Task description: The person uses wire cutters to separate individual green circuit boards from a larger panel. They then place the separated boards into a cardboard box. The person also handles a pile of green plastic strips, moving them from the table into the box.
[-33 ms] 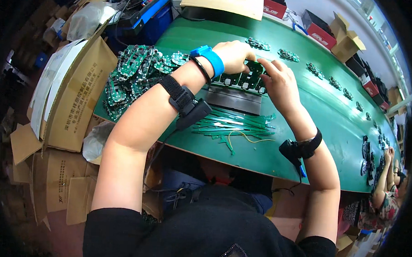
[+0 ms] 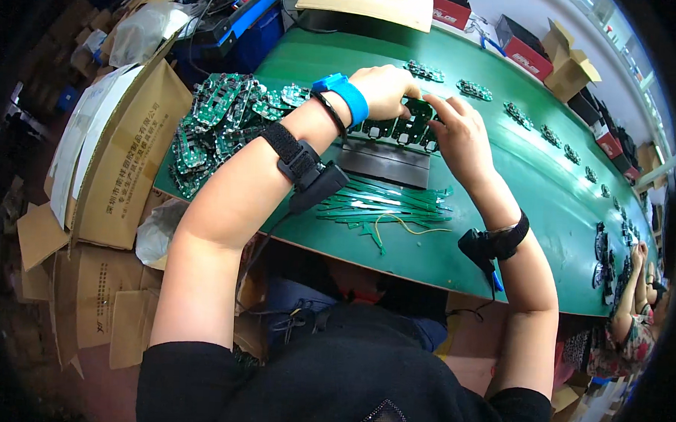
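My left hand (image 2: 385, 88) and my right hand (image 2: 462, 133) both grip a green circuit board panel (image 2: 398, 129), held over the green table (image 2: 503, 241). The left hand takes its far left end and the right hand its right end. A grey flat block (image 2: 385, 168) lies just below the panel. Nearer to me lie several thin green board strips (image 2: 387, 206) with a yellow wire. A blue strap is on my left wrist, and black bands are on both forearms.
A heap of green circuit boards (image 2: 221, 123) covers the table's left end. Small boards (image 2: 471, 88) lie in a row along the far side. Cardboard boxes (image 2: 121, 156) stand to the left, red boxes (image 2: 526, 57) at the back. Another person's arm (image 2: 632, 299) is at the right.
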A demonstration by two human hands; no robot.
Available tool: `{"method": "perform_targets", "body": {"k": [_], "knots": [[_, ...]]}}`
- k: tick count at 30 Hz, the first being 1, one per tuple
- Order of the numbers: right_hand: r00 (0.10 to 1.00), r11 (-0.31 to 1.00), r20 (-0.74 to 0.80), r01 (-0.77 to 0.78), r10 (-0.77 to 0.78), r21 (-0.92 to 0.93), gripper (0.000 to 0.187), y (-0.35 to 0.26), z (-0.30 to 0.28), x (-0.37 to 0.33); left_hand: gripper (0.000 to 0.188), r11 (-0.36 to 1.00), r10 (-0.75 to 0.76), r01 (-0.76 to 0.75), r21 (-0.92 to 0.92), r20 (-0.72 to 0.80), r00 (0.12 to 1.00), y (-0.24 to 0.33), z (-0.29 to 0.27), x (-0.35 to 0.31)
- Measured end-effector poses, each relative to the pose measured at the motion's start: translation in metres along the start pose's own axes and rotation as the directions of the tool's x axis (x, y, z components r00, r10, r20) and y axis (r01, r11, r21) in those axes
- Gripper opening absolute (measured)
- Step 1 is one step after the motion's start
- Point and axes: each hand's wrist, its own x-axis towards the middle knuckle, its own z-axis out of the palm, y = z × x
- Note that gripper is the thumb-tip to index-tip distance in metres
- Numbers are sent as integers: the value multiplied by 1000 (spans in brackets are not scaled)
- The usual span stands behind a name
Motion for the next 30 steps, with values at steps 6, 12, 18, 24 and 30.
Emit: {"method": "perform_targets", "body": {"k": [6,12,18,24,30], "knots": [[1000,997,-6,-12,13,77,38,-2,0,2,29,1000,-18,18,-3,4,1000,-2,3,1],[999,996,-20,41,-39,76,38,-2,-3,-3,25,1000,-4,7,28,-92,996,9,8,-16],[999,994,-23,39,-36,103,38,1,-1,-1,21,996,-16,29,89,-147,989,10,9,-18],[999,994,11,46,-48,102,36,-1,-2,-1,19,998,-9,17,58,-138,990,11,9,-23],[999,989,13,48,-50,141,35,-1,-2,-3,18,997,-18,27,67,-130,991,12,12,-27]]}}
